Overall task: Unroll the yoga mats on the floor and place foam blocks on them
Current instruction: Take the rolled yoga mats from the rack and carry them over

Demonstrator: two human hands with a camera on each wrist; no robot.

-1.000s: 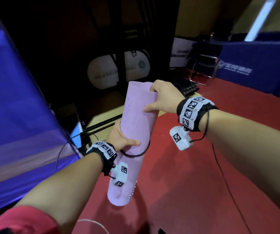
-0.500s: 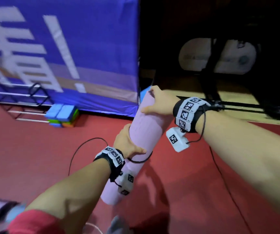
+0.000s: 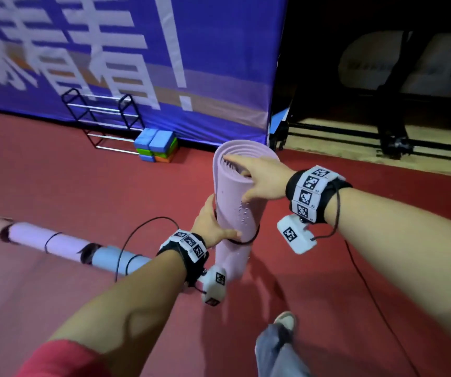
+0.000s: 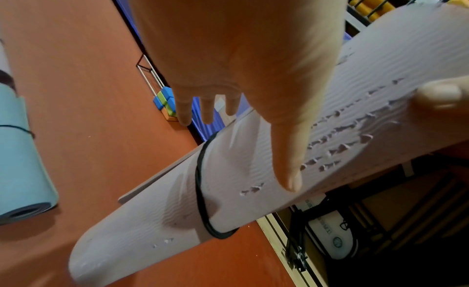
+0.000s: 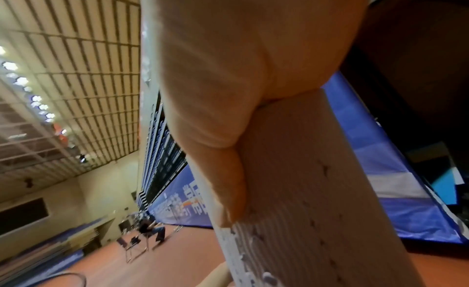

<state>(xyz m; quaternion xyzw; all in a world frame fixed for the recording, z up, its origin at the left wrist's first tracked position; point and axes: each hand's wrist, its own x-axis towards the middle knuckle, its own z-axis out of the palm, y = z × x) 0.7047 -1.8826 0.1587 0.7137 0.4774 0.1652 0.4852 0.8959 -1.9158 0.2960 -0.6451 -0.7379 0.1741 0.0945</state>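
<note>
A rolled pink yoga mat (image 3: 231, 210) (image 4: 164, 221) (image 5: 304, 191) is held nearly upright above the red floor, with a black elastic band (image 3: 249, 238) (image 4: 200, 191) around it. My left hand (image 3: 216, 227) (image 4: 253, 70) grips the roll at mid-height, thumb across the front and fingers behind. My right hand (image 3: 257, 178) (image 5: 215, 110) holds the top end, thumb on the outside and fingers over the open spiral. A stack of blue, green and orange foam blocks (image 3: 157, 145) (image 4: 166, 102) sits on the floor by the banner.
Two more rolled mats lie on the floor at left, one pink (image 3: 44, 240) and one light blue (image 3: 115, 259) (image 4: 20, 150). A black wire rack (image 3: 102, 118) stands against the blue banner (image 3: 191, 50). A cable (image 3: 126, 248) trails over the floor. My foot (image 3: 284, 319) is below the roll.
The view has swung left, bringing the banner, rack, blocks and floor mats into sight. The roll stands more upright, and my right hand has shifted onto its top end.
</note>
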